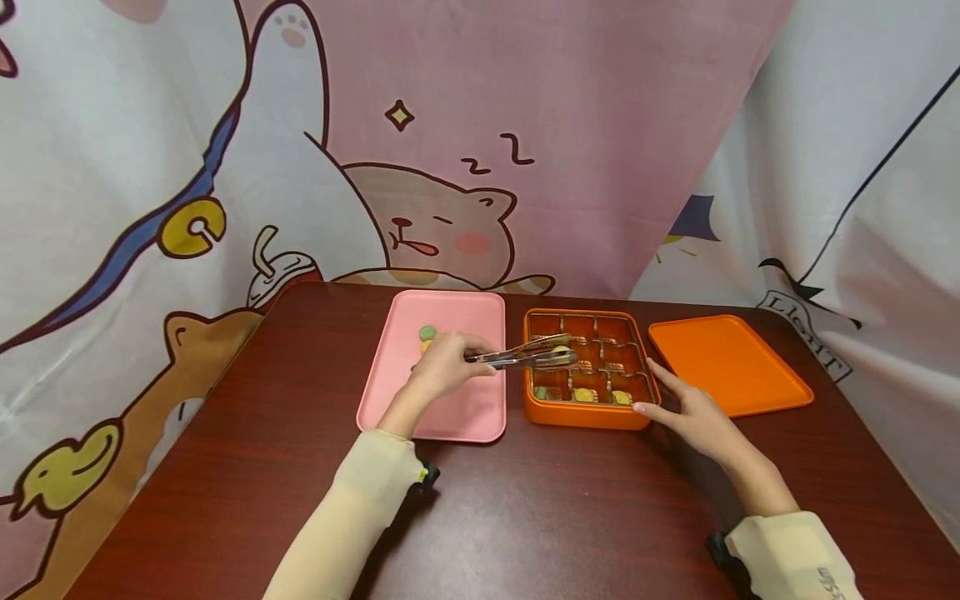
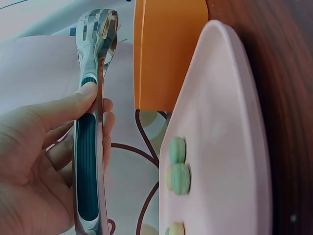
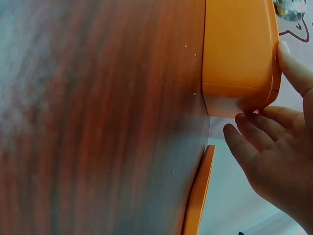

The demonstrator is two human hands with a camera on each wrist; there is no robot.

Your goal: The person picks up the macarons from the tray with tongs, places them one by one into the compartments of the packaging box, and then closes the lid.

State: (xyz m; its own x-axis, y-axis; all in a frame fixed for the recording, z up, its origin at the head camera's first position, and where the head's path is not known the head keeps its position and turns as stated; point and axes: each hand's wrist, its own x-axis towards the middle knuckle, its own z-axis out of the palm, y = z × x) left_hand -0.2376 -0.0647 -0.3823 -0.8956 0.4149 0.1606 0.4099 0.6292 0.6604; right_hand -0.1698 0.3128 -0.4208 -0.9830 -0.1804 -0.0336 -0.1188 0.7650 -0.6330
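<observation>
left hand (image 1: 447, 367): wrapped round the handle of metal tongs (image 1: 517, 362), thumb along one arm.
tong ends: close together over the box's middle row, a yellow macaron (image 1: 561, 352) seemingly between them; cannot tell whether it touches the insert.
right hand (image 1: 693, 417): fingers and thumb extended, touching the near right corner of the orange box (image 1: 585, 418); firmness cannot be told.
risk, slip: the round shell could roll out if the grip eases early or sits off-centre.
risk, crush: too hard a squeeze might dent it, should it be soft.
risk, snag: wide tong ends may catch a divider; the box could shift if poorly braced.
macaron look: small, round, yellow, partly hidden by metal.
near row: one green, two yellow, one per compartment.
pink tray (image 1: 465, 417): green macaron (image 1: 427, 332) and others, some behind the hand.
orange lid (image 1: 731, 367): flat on the tabletop (image 1: 525, 517), right of the box.
</observation>
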